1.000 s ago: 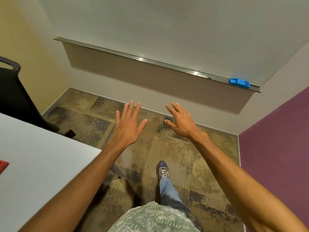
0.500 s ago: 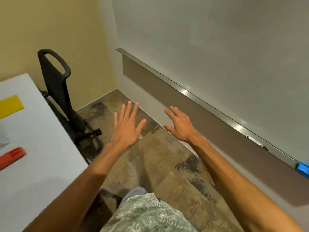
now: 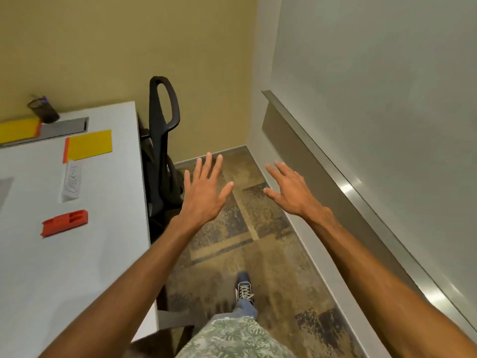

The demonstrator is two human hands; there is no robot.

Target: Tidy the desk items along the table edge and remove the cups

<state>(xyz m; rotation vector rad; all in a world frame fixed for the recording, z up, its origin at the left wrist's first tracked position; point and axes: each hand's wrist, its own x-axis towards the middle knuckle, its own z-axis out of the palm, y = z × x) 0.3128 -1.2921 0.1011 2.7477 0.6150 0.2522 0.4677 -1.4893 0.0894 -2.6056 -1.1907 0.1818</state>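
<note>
A white table (image 3: 111,254) fills the left side. On it lie a red block (image 3: 64,223), a white name sign reading CHECK-IN (image 3: 72,182), a yellow pad with an orange edge (image 3: 89,145), a second yellow pad (image 3: 18,130) at the far left, a grey strip (image 3: 64,127) and a dark mesh pen cup (image 3: 44,111) by the wall. My left hand (image 3: 204,192) and my right hand (image 3: 291,192) hover over the carpet to the right of the table, fingers spread, holding nothing. No drinking cups are in sight.
A black office chair (image 3: 161,140) stands against the table's right edge. A whiteboard with a metal tray (image 3: 348,192) runs along the right wall. Patterned carpet (image 3: 258,241) lies between table and wall, with my shoe (image 3: 244,286) on it.
The view has swung left from the whiteboard wall toward the table, so more of the table and its items show. Both hands stay spread in front of me.
</note>
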